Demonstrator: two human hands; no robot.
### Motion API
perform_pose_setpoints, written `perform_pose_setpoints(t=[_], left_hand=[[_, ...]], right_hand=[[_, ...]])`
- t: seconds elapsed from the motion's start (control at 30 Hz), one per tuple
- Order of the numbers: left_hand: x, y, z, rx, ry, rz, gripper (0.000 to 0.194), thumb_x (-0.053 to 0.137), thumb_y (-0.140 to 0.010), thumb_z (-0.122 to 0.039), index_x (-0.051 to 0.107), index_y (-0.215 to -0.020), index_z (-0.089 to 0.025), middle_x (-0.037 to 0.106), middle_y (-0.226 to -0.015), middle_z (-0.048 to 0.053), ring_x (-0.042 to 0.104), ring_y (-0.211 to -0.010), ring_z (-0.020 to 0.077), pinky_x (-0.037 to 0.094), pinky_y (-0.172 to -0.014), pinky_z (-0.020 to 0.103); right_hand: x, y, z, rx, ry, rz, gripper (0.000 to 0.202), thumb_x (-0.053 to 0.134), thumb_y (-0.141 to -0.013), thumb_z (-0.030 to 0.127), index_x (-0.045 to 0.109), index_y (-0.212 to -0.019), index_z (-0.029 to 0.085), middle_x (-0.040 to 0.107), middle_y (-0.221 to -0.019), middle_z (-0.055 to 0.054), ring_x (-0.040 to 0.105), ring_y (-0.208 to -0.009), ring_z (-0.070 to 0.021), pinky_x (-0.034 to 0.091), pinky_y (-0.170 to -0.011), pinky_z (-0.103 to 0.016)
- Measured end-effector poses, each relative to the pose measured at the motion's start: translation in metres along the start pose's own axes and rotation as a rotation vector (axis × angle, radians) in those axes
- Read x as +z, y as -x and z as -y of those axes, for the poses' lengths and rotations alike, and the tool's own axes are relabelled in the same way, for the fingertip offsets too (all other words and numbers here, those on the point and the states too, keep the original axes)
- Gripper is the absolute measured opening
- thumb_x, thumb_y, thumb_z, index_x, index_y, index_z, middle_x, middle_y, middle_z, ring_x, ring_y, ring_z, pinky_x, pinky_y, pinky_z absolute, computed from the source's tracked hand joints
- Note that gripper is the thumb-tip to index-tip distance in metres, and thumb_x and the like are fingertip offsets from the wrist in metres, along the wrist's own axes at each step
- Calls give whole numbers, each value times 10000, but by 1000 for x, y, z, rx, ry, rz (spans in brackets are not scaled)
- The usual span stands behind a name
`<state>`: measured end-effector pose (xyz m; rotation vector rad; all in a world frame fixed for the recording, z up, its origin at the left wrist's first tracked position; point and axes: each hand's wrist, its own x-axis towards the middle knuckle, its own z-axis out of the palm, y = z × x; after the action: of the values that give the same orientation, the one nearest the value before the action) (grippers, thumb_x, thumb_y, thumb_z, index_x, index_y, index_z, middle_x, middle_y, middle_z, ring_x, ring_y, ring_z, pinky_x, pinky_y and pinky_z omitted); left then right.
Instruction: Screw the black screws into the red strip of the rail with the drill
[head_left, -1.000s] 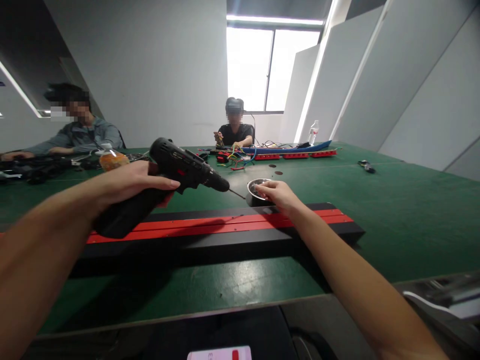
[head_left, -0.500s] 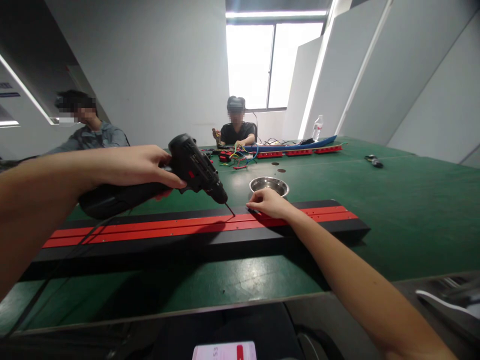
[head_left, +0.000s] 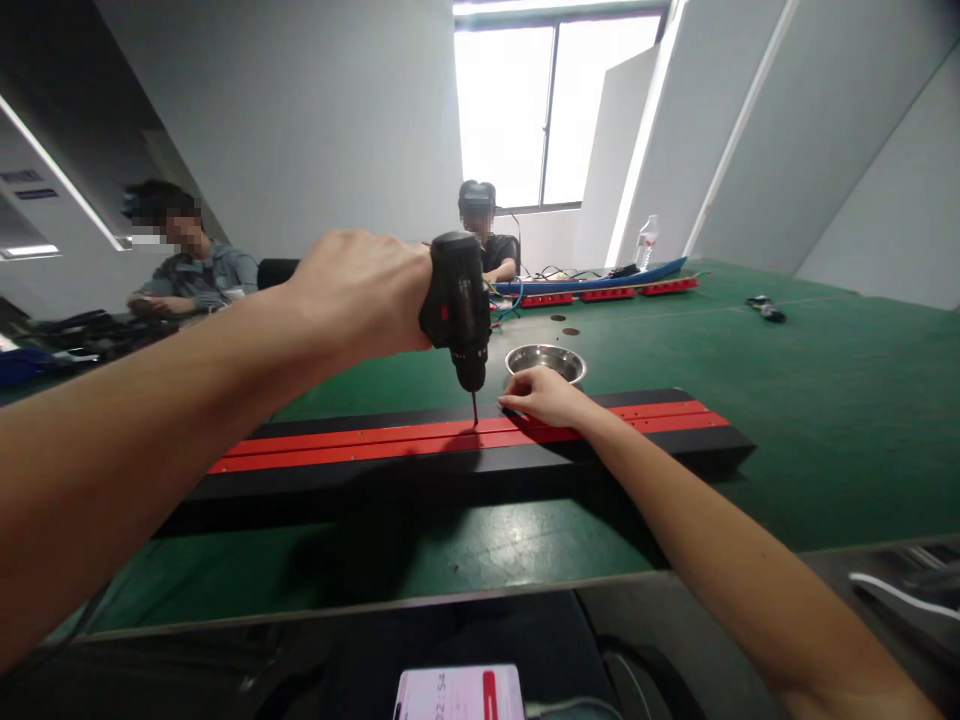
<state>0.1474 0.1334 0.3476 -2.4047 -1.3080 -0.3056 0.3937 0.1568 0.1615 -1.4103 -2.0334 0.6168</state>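
Note:
My left hand is wrapped round a black power drill, which points almost straight down. Its thin bit meets the red strip that runs along the top of a long black beam. Just right of the bit, my right hand hovers low over the strip with thumb and fingers pinched together. Whatever they hold, if anything, is too small to make out. Behind that hand stands a shiny metal bowl, partly covered by it.
The beam lies across a green table. At the back are a long blue piece, red blocks and a plastic bottle. Two people sit beyond, one ahead, one left. A phone lies below the table edge.
The drill has swung from a slant to nearly upright, and my left hand has risen and moved right with it. The bit stays at the strip. My right hand keeps its pinch.

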Motion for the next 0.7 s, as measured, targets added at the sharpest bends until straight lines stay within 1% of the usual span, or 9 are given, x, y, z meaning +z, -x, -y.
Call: perform_pose_setpoints(t=[0.07, 0.13, 0.23, 0.33, 0.47, 0.57, 0.7], left_hand=[[2, -7, -6, -1, -1, 0, 828, 619, -669, -801, 666, -1213, -178, 608, -899, 131, 562, -1065, 458, 294, -916, 566], [2, -15, -7, -13, 18, 12, 817, 657, -661, -774, 666, -1213, -171, 608, -882, 126, 548, -1091, 455, 270, -937, 561], [2, -23, -5, -31, -1, 33, 830, 634, -671, -785, 659, -1213, -158, 609, -860, 124, 555, -1082, 454, 281, -930, 544], [1, -23, -4, -16, -54, 48, 856, 615, -668, -798, 647, -1189, -120, 607, -867, 122, 567, -1074, 454, 298, -922, 514], [3, -21, -3, -4, -119, 32, 845, 583, -692, -800, 649, -1110, -68, 590, -845, 113, 571, -1087, 449, 303, -931, 483], [3, -20, -3, -11, -129, 24, 827, 592, -690, -796, 657, -1069, -64, 582, -824, 109, 593, -1042, 444, 325, -905, 481], [1, -17, -7, -10, -83, 22, 859, 602, -667, -809, 656, -1120, -81, 591, -840, 114, 590, -1043, 446, 322, -906, 485]], right_hand=[[1, -1, -1, -7, 1, -4, 200, 673, -827, 340, 724, -820, 146, 717, -753, -61, 636, -677, -171, 456, -646, -265], [2, -1, -2, -7, 7, -12, 206, 671, -829, 343, 724, -820, 144, 714, -750, -60, 633, -681, -170, 455, -643, -262], [2, -1, -1, 1, 16, -23, 207, 671, -831, 340, 725, -817, 141, 712, -750, -62, 631, -685, -167, 455, -647, -258], [2, 0, 3, -2, 16, -17, 197, 670, -836, 328, 726, -816, 141, 713, -748, -62, 630, -679, -164, 456, -651, -256], [0, 3, 8, 5, 24, -6, 181, 670, -840, 310, 725, -804, 142, 716, -752, -64, 631, -676, -163, 454, -647, -255], [-1, 3, 9, 6, 33, -10, 175, 672, -840, 306, 726, -801, 144, 717, -751, -63, 632, -675, -163, 454, -649, -255], [0, 2, 6, 0, 32, -13, 180, 674, -838, 312, 728, -808, 143, 714, -747, -62, 630, -668, -162, 454, -643, -257]])
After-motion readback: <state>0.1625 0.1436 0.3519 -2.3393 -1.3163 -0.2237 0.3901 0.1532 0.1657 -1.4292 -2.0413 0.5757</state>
